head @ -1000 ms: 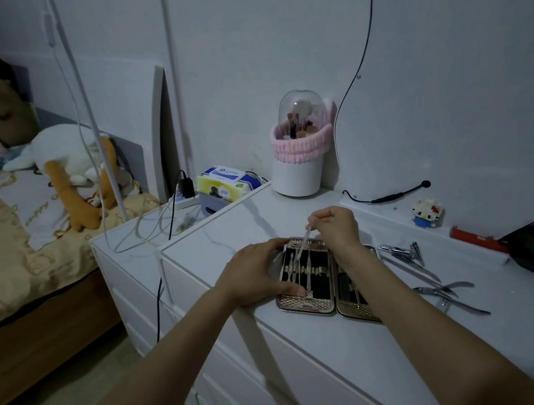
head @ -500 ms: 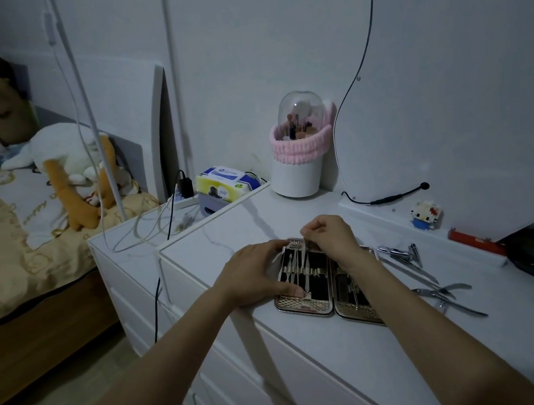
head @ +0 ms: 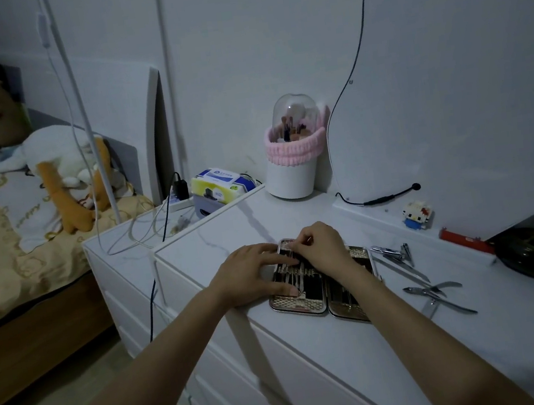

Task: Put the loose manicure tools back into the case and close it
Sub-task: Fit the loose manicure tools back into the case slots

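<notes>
The open case (head: 321, 288) is laid flat near the dresser's (head: 347, 355) front edge. Its left half is pressed by the left hand (head: 251, 277), fingers straight and spread. A thin tool is pinched at the case's far end by the right hand (head: 324, 250), fingers curled. Loose tools (head: 418, 279) are left at right.

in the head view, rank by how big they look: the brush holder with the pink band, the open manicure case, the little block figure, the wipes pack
1. open manicure case, though it lies nearer the camera and hands partly cover it
2. brush holder, close behind the case
3. wipes pack
4. block figure, clearly smallest
</notes>
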